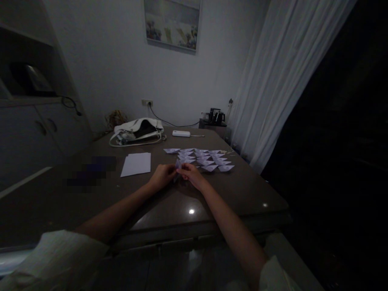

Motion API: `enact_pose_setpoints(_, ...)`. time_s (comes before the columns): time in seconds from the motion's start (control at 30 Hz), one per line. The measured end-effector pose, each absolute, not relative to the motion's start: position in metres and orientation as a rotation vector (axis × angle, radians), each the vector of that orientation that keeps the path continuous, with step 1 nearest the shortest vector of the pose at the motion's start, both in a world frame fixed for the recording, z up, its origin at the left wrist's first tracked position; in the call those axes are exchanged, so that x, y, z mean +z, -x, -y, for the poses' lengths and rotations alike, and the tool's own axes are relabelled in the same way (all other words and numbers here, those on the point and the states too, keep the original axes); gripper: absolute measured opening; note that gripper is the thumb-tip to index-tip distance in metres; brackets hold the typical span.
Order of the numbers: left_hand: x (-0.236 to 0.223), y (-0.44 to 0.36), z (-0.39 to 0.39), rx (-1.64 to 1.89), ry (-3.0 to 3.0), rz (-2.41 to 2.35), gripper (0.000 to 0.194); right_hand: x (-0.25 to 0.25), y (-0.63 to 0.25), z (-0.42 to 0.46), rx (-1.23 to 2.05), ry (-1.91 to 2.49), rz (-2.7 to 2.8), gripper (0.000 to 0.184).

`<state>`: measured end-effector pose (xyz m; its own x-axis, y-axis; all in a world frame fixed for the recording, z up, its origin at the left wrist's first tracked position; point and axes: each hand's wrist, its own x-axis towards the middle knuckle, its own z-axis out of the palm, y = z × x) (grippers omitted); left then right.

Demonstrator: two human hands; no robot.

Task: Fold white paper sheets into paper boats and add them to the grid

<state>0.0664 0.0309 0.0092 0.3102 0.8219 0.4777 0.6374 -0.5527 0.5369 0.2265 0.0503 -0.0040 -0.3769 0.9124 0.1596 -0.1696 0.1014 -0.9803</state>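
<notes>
Between my two hands a small piece of folded white paper [178, 164] stands upright, its lower part largely covered by fingers. My left hand [163, 176] pinches it from the left side. From the right, my right hand [191, 174] grips the same paper with thumb and fingertips. Just beyond my right hand, several folded paper boats [209, 167] sit in rows on the table. A stack of white paper sheets [137, 164] lies flat to the left of my left hand.
The dark glossy table [242, 194] extends around my hands. At its far side are a white handbag [139, 128] and a white power bank [181, 133] with a short cable. Small scraps lie by the boats. A black kettle [218, 117] stands behind the table; a white curtain [266, 81] hangs right.
</notes>
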Motion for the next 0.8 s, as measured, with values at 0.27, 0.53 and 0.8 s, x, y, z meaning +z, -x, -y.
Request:
enact_pose_setpoints(0.27,0.0096,-0.0669,-0.03,1.074,-2.309,-1.332,0.032,-0.0044,-0.2255,-0.0515,1.458,0.781,1.422,0.033)
enact_pose_setpoints(0.53,0.0092,-0.066,-0.0313,1.146,-2.237,-1.262,0.04,-0.0077,-0.2244,-0.0568,1.491,0.815,1.304,0.04)
enact_pose_setpoints(0.8,0.0131,-0.065,-0.029,1.353,-2.155,-1.298,0.03,-0.0078,-0.2253,-0.0583,1.535,0.801,1.19,0.038)
